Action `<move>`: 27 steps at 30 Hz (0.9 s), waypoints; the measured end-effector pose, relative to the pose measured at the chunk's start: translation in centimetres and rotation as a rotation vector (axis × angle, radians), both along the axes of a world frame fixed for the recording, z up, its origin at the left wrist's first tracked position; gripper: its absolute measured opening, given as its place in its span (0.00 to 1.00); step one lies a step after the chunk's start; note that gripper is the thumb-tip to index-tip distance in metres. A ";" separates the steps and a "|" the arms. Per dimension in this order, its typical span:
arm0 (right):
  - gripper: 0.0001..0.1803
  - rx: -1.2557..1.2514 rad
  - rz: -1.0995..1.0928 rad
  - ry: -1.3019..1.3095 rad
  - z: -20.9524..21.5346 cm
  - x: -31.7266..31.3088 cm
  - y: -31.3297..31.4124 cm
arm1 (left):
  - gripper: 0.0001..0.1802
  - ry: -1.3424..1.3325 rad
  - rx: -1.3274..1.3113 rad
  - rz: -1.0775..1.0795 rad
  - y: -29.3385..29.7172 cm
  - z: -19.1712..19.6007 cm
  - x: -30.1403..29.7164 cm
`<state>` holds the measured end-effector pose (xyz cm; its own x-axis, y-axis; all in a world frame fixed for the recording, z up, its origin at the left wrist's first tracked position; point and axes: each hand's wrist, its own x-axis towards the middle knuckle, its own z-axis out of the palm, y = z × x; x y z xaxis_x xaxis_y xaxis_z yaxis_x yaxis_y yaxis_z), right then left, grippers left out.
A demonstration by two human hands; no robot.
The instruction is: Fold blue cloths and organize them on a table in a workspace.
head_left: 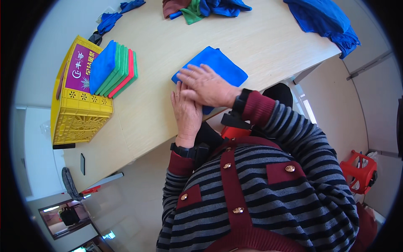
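The folded blue cloth (pixel 228 69) lies on the wood-grain tabletop (pixel 145 113) near the front edge. The right hand (pixel 210 86), open and flat, rests over it, partly overlapping the left hand (pixel 187 113), also open, at the cloth's left side.

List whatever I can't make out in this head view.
All in the head view:
Near part of the blue cloth: mostly covered by the right hand and left hand.
Purple panel: partly hidden by the folded stack.
Mixed cloth heap: cut off by the top edge.
Flat dark object: too small to identify.
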<state>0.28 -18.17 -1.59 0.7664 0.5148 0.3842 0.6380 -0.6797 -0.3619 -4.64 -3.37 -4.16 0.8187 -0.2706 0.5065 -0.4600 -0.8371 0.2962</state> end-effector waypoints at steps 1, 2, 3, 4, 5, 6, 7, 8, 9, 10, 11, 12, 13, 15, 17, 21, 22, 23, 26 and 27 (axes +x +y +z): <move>0.33 0.003 -0.009 -0.001 -0.2 0.2 0.1 | 0.28 0.025 -0.011 0.014 -0.2 -0.3 0.3; 0.33 -0.021 0.007 0.003 -0.4 0.4 0.2 | 0.28 0.025 -0.008 0.006 -0.2 -0.5 0.4; 0.34 -0.045 0.025 0.007 -0.6 0.5 0.3 | 0.29 0.048 0.032 0.020 -0.1 -0.8 0.3; 0.35 -0.070 0.043 0.012 -0.8 0.7 0.2 | 0.30 0.070 0.071 0.035 0.1 -1.1 0.2; 0.35 -0.067 0.038 0.013 -1.0 1.1 -0.1 | 0.31 0.094 0.110 0.051 0.2 -1.4 0.2; 0.34 -0.112 -0.010 0.001 -1.2 1.5 -0.7 | 0.31 0.100 0.113 0.051 0.3 -1.5 0.0; 0.34 -0.157 -0.058 -0.012 -1.4 1.9 -1.3 | 0.31 0.102 0.135 0.053 0.4 -1.5 -0.2; 0.34 -0.202 -0.106 -0.029 -1.4 2.4 -1.9 | 0.31 0.099 0.156 0.054 0.4 -1.3 -0.2; 0.34 -0.199 -0.106 -0.027 -1.4 2.8 -2.5 | 0.31 0.096 0.177 0.055 0.4 -1.2 -0.1; 0.34 -0.214 -0.135 -0.033 -1.3 3.1 -3.0 | 0.31 0.097 0.180 0.056 0.4 -1.1 -0.1; 0.34 -0.230 -0.163 -0.040 -1.3 3.3 -3.5 | 0.30 0.095 0.171 0.057 0.3 -1.1 -0.2; 0.34 -0.246 -0.191 -0.047 -1.3 3.4 -3.9 | 0.30 0.092 0.163 0.058 0.3 -1.0 -0.3; 0.34 -0.245 -0.188 -0.046 -1.3 3.5 -4.2 | 0.30 0.089 0.154 0.059 0.3 -0.9 -0.3; 0.34 -0.257 -0.225 -0.023 -1.2 3.6 -4.7 | 0.29 0.096 0.170 0.054 0.5 -0.6 -0.3; 0.33 -0.263 -0.242 -0.014 -1.4 3.6 -5.3 | 0.28 0.109 0.198 0.039 0.7 -0.1 -0.2; 0.32 -0.230 -0.334 -0.032 -1.6 2.9 -7.1 | 0.27 0.155 0.215 -0.007 1.2 1.2 0.8; 0.30 -0.175 -0.365 -0.080 -1.6 2.4 -7.8 | 0.27 0.152 0.214 -0.008 1.4 1.3 1.3; 0.29 -0.119 -0.391 -0.130 -1.2 1.8 -8.2 | 0.26 0.126 0.183 0.017 1.7 1.3 1.7; 0.27 -0.017 -0.382 -0.134 1.0 -1.8 -9.0 | 0.25 0.075 0.119 0.074 2.6 1.1 3.4; 0.26 0.031 -0.347 -0.086 2.3 -3.7 -8.8 | 0.25 0.058 0.106 0.077 3.2 1.0 4.0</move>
<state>-3.46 -26.96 0.75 0.8577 0.2167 0.4662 0.4000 -0.8510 -0.3403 -0.61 -0.18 -3.18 0.8661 -0.2557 0.4294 -0.3781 -0.8972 0.2282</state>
